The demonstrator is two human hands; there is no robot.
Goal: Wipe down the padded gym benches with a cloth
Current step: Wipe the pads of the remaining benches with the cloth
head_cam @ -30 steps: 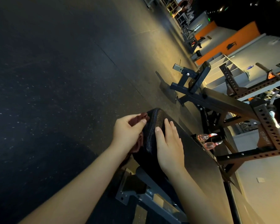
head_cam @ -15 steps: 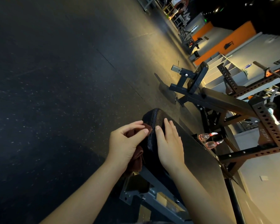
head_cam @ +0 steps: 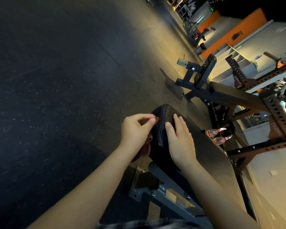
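The thumb and fingers of the left hand [head_cam: 135, 129] pinched a dark red cloth [head_cam: 146, 150] against the side of the bench pad [head_cam: 210, 162]. The right hand [head_cam: 180, 141] lay flat on top, fingers straight and close together. The long pad ran from the lower right of the frame up to its round end near the middle.
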